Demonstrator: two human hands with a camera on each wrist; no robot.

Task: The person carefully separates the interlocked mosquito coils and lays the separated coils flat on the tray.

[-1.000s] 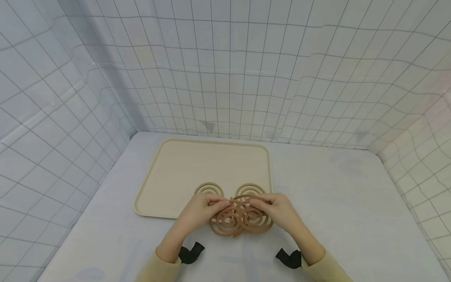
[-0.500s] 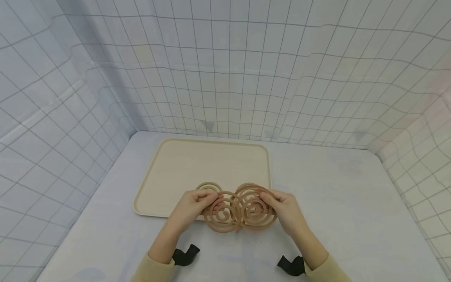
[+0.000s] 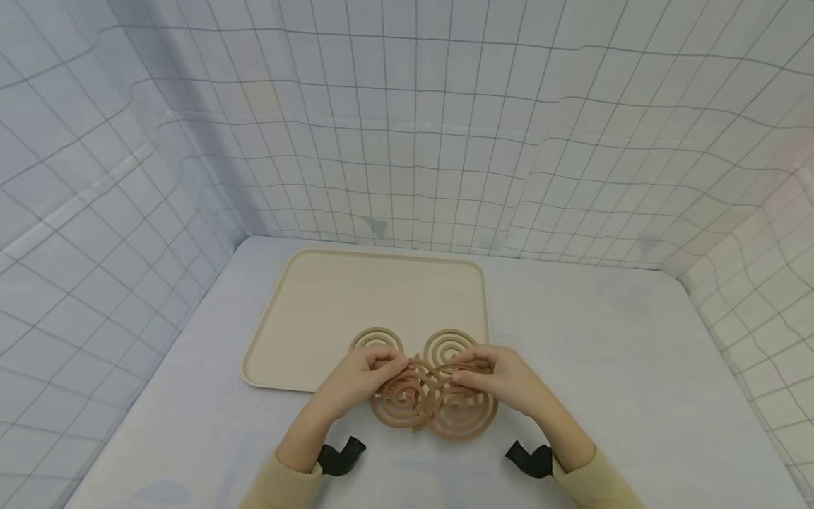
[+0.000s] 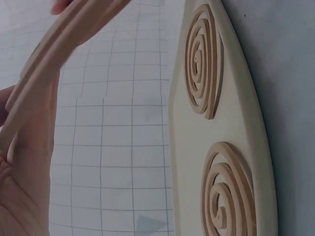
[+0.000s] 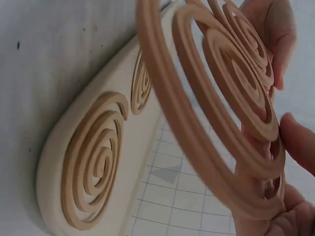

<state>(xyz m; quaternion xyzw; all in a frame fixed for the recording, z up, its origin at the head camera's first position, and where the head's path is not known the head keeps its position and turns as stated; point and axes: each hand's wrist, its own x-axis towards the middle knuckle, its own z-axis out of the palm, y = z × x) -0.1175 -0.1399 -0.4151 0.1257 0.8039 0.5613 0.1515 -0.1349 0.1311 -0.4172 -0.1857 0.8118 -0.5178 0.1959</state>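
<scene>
Brown spiral mosquito coils hang between my hands, over the near edge of the tray. My left hand (image 3: 355, 380) pinches the left mosquito coil (image 3: 378, 413) at its upper rim, between thumb and fingers. My right hand (image 3: 505, 379) grips the right mosquito coil (image 3: 488, 420) the same way. The held coils overlap in the middle, and I cannot tell how many there are or whether they interlock. In the right wrist view the right coil (image 5: 170, 105) is tilted, its open rings facing the camera. Two more spirals, a left coil (image 3: 376, 330) and a right coil (image 3: 450, 332), lie flat on the tray.
The cream tray (image 3: 375, 290) sits left of centre on a white-covered table (image 3: 591, 353). A white grid-patterned cloth (image 3: 407, 141) rises behind and on both sides. Black straps (image 3: 342, 459) show at the wrists.
Over the last second the hands first spread apart and rose slightly. Now they are closer together and lower again, with the right coil hanging further down.
</scene>
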